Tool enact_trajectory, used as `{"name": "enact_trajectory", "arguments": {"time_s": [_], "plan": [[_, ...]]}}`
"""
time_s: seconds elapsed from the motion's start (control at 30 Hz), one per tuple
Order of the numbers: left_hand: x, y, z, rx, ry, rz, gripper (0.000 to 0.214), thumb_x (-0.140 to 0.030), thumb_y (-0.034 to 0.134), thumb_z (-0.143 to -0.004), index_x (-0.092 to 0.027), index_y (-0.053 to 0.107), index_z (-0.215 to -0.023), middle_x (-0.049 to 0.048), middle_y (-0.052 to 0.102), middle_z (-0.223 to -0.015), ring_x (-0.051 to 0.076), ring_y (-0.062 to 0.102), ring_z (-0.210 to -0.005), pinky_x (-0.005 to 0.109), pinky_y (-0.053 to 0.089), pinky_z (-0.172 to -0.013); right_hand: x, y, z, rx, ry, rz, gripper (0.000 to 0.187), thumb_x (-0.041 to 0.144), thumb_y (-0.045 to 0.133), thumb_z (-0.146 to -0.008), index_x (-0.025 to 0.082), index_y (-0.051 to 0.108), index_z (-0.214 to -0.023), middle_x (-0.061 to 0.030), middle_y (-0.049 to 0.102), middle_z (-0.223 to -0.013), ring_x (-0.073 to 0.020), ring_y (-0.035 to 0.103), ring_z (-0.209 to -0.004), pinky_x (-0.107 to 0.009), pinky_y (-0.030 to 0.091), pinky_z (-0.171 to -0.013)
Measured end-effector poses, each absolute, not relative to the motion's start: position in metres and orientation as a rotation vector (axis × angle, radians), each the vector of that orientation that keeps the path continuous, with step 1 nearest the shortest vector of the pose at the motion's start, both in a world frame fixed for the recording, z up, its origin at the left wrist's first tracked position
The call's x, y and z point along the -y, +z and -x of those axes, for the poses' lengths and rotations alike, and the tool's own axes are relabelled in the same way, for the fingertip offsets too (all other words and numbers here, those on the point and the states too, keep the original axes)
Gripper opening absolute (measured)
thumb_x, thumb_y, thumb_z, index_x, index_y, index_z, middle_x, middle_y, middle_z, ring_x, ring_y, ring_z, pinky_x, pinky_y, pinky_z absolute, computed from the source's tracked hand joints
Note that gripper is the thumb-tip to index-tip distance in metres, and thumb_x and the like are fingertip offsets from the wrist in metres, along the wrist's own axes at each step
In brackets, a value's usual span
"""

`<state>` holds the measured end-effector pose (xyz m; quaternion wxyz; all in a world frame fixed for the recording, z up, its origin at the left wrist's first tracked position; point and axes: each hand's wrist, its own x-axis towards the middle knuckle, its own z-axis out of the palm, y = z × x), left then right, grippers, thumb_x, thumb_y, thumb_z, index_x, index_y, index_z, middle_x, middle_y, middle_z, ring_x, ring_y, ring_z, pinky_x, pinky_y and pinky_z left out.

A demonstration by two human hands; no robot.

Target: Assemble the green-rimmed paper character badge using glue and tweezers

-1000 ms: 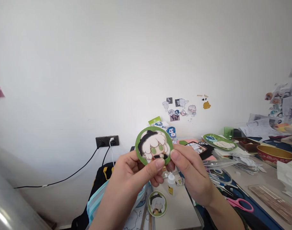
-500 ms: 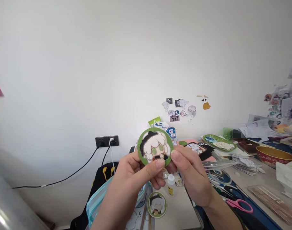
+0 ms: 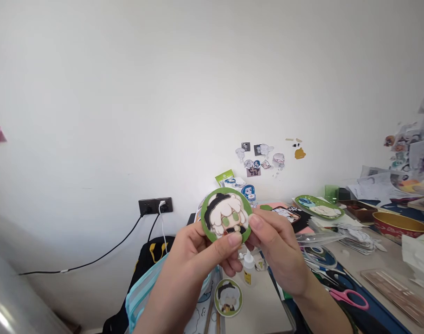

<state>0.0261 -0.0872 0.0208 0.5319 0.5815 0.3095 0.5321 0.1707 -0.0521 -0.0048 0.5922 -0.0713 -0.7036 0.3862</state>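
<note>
Both hands hold up a round green badge bearing a white-haired cartoon figure with a black hat and green eyes. My left hand grips its lower left, thumb across the front bottom and fingers behind. At the lower right edge, my right hand pinches it between thumb and fingers. Below lies a similar round picture with a green border on the light surface. A small white glue-like bottle with a yellow label stands under the hands. The fingers behind the badge are partly hidden.
Pink-handled scissors lie at the right among other tools. Farther back are a green oval tray, a red-and-gold tin and a paper stack. Left stand a light-blue striped pouch and a black bag. A socket holds cables.
The badge has tilted slightly and shifted a touch down and to the right. Both hands keep their hold on it; other things appear unmoved.
</note>
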Motion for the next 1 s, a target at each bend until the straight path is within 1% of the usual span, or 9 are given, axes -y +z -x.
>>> {"name": "enact_trajectory", "arguments": {"time_s": [0.13, 0.27, 0.3, 0.4, 0.5, 0.6, 0.7, 0.83, 1.0], "plan": [[0.085, 0.02, -0.029, -0.697, 1.274, -1.364, 0.023, -0.03, 0.078, -0.075, -0.015, 0.069, -0.059, -0.0004, 0.063, -0.051, 0.008, 0.052, -0.049, 0.017, 0.044, -0.051, 0.051, -0.004, -0.168, 1.595, 0.852, 0.185, 0.044, 0.039, 0.042, -0.1, 0.022, 0.037, -0.061, 0.0034, 0.038, -0.054, -0.0126, 0.035, -0.051, -0.029, 0.028, -0.052], [0.082, 0.018, -0.031, -0.668, 1.264, -1.294, 0.023, -0.03, 0.078, -0.075, -0.015, 0.072, -0.06, -0.0001, 0.064, -0.051, 0.007, 0.053, -0.048, 0.016, 0.043, -0.049, 0.051, -0.005, -0.168, 1.613, 0.946, 0.146, 0.043, 0.04, 0.036, -0.101, 0.022, 0.038, -0.062, 0.0015, 0.045, -0.054, -0.014, 0.044, -0.054, -0.029, 0.034, -0.056], [0.082, 0.017, -0.03, -0.668, 1.264, -1.283, 0.022, -0.03, 0.078, -0.075, -0.015, 0.072, -0.06, -0.0001, 0.064, -0.051, 0.007, 0.053, -0.048, 0.016, 0.043, -0.049, 0.051, -0.005, -0.168, 1.624, 0.94, 0.149, 0.043, 0.039, 0.038, -0.101, 0.022, 0.038, -0.062, 0.0015, 0.046, -0.054, -0.0138, 0.043, -0.054, -0.028, 0.034, -0.055], [0.081, 0.017, -0.029, -0.678, 1.259, -1.273, 0.024, -0.029, 0.078, -0.075, -0.014, 0.07, -0.058, -0.0002, 0.064, -0.051, 0.007, 0.054, -0.048, 0.015, 0.044, -0.049, 0.052, -0.004, -0.168, 1.632, 0.846, 0.211, 0.043, 0.037, 0.044, -0.099, 0.022, 0.039, -0.059, 0.003, 0.04, -0.054, -0.0123, 0.036, -0.051, -0.027, 0.033, -0.052], [0.081, 0.017, -0.03, -0.688, 1.279, -1.274, 0.025, -0.028, 0.078, -0.075, -0.014, 0.068, -0.056, -0.0003, 0.063, -0.051, 0.007, 0.054, -0.049, 0.015, 0.045, -0.05, 0.054, -0.002, -0.167, 1.638, 0.792, 0.229, 0.043, 0.035, 0.045, -0.099, 0.021, 0.043, -0.058, 0.0037, 0.035, -0.054, -0.012, 0.031, -0.051, -0.025, 0.035, -0.052], [0.081, 0.017, -0.031, -0.679, 1.28, -1.246, 0.026, -0.027, 0.078, -0.075, -0.013, 0.067, -0.056, 0.0001, 0.063, -0.05, 0.007, 0.054, -0.049, 0.014, 0.045, -0.05, 0.055, -0.001, -0.165, 1.612, 0.8, 0.24, 0.043, 0.034, 0.045, -0.099, 0.021, 0.046, -0.058, 0.0042, 0.032, -0.054, -0.0119, 0.027, -0.051, -0.024, 0.033, -0.05], [0.078, 0.015, -0.032, -0.611, 1.217, -1.12, 0.028, -0.027, 0.079, -0.073, -0.012, 0.065, -0.054, -0.0005, 0.06, -0.05, 0.006, 0.054, -0.047, 0.013, 0.045, -0.048, 0.053, 0.0, -0.166, 1.587, 0.841, 0.272, 0.045, 0.038, 0.046, -0.099, 0.021, 0.042, -0.057, 0.0038, 0.034, -0.054, -0.0117, 0.031, -0.052, -0.025, 0.03, -0.05], [0.072, 0.011, -0.031, -0.558, 1.104, -0.949, 0.028, -0.031, 0.084, -0.067, -0.012, 0.066, -0.057, -0.0025, 0.059, -0.05, 0.003, 0.054, -0.042, 0.011, 0.044, -0.043, 0.051, -0.001, -0.172, 1.61, 0.922, 0.277, 0.05, 0.044, 0.039, -0.1, 0.02, 0.041, -0.057, 0.0026, 0.039, -0.054, -0.0124, 0.038, -0.055, -0.027, 0.031, -0.053], [0.07, 0.011, -0.033, -0.571, 1.11, -0.946, 0.03, -0.031, 0.086, -0.063, -0.011, 0.066, -0.054, -0.0008, 0.061, -0.049, 0.004, 0.055, -0.042, 0.011, 0.045, -0.043, 0.051, 0.001, -0.173, 1.6, 0.931, 0.348, 0.045, 0.041, 0.051, -0.095, 0.02, 0.042, -0.057, 0.0041, 0.037, -0.053, -0.0109, 0.034, -0.051, -0.025, 0.029, -0.05]]}}
